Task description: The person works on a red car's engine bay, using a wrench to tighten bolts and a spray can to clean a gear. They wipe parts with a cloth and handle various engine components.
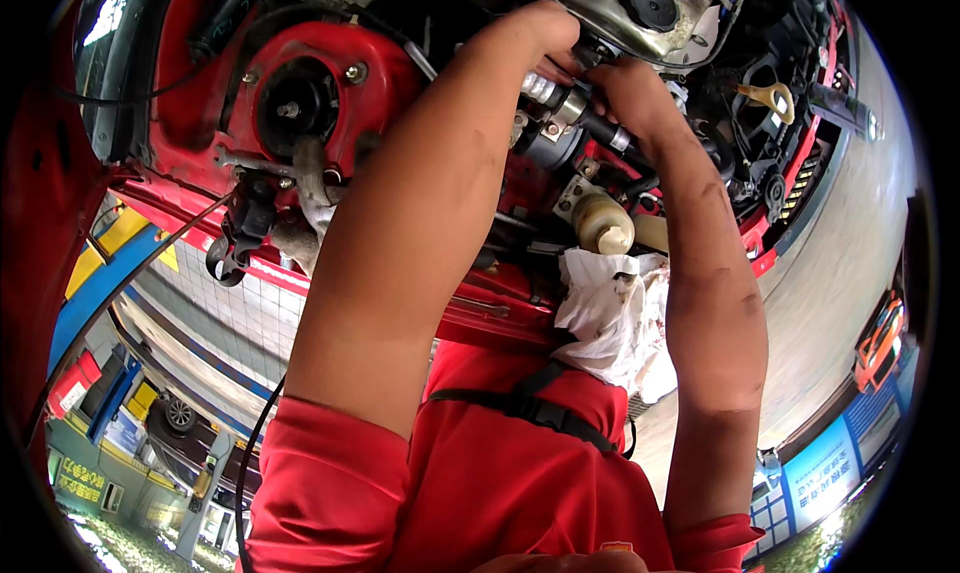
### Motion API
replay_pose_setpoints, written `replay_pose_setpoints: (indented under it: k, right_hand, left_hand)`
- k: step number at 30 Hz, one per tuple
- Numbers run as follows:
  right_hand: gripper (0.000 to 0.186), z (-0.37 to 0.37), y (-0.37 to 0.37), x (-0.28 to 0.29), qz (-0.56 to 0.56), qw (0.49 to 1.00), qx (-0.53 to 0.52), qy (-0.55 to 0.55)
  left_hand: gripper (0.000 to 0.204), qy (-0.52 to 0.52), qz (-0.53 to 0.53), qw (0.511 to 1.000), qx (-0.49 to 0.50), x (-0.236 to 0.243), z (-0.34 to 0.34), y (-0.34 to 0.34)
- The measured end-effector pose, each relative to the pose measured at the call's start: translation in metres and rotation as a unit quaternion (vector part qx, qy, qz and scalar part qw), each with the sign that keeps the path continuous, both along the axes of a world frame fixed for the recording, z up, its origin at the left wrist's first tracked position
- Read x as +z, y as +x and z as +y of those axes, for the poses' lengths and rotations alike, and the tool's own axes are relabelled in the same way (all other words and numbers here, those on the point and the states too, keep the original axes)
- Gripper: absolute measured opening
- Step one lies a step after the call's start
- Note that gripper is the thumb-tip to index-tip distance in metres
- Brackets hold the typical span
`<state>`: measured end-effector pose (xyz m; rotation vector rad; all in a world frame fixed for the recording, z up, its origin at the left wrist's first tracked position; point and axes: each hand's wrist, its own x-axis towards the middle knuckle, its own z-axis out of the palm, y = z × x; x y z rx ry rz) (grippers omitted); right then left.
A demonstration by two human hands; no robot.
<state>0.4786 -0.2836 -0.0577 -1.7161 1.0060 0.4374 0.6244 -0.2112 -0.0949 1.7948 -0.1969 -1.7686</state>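
Both my arms reach forward into the engine bay of a red car. My left hand (552, 35) is bent sharply at the wrist over the engine, its partly visible fingers curled down beside a silvery corrugated pipe (541, 89). Close to its right is my right hand (632, 91), with fingers bent inward toward the same spot. What the fingers grip is hidden between the hands. Just below them, a metal clamp (570, 108) encircles the pipe where it meets a black hose (605, 131). A metal engine cover with a black round cap (653, 5) lies beyond my hands.
On the left is a red strut tower (345, 48). A yellowish reservoir (603, 223) sits nearer me, with a crumpled white cloth (615, 318) below it on the car's edge. A yellow-handled dipstick (775, 101) stands at right. Another car (180, 418) is at lower left.
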Motion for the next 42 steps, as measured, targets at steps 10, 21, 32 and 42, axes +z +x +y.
replay_pose_setpoints:
  k: [10, 21, 32, 42]
  right_hand:
    - [0.020, -0.009, -0.012, -0.010, -0.005, 0.974, -0.106, 0.202]
    - [0.017, -0.016, -0.012, -0.017, 0.009, 0.937, -0.193, 0.292]
    - [0.017, -0.016, -0.011, -0.017, -0.019, 0.914, -0.256, 0.316]
    - [0.023, -0.007, -0.009, -0.026, -0.037, 0.943, -0.246, 0.223]
  left_hand:
    - [0.025, 0.065, 0.014, 0.997, 0.035, -0.040, -0.024, -0.006]
    - [0.024, 0.061, -0.015, 0.998, 0.024, -0.050, -0.024, -0.015]
    - [0.024, 0.059, -0.029, 0.998, 0.007, -0.051, -0.021, -0.014]
    - [0.025, 0.058, -0.049, 0.997, -0.015, -0.051, -0.020, -0.010]
